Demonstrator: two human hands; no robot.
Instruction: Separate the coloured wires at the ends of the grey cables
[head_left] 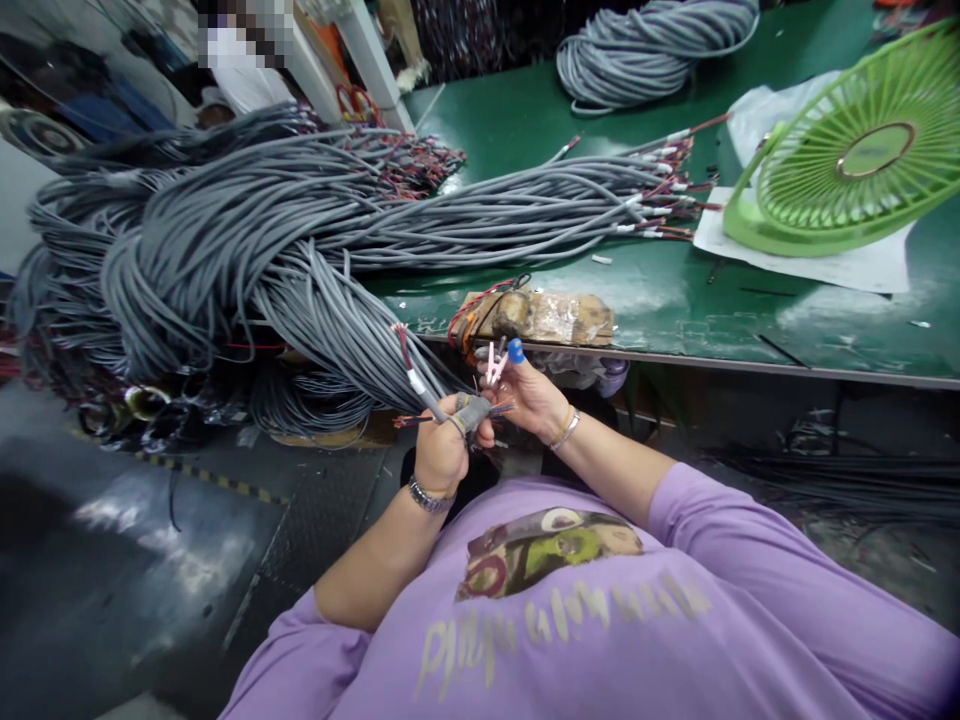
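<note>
Gripping grey cable (420, 392) in left hand (442, 452); long axis runs up-left toward cable bundle (225, 250); right hand (531, 398), fingers loose, at stripped leads (502, 407).

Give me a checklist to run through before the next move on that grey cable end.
1. Left hand closed round the thin grey cable: ok.
2. Coloured wire ends showing beside the right hand: ok.
3. Right hand's grip on those wires: cannot tell, the fingers hide it.
4. Blue fingertip cap on the right hand: ok.
5. Held cable free of the big grey cable bundle: cannot tell.
6. Green plastic fan apart from both hands: ok.
</note>
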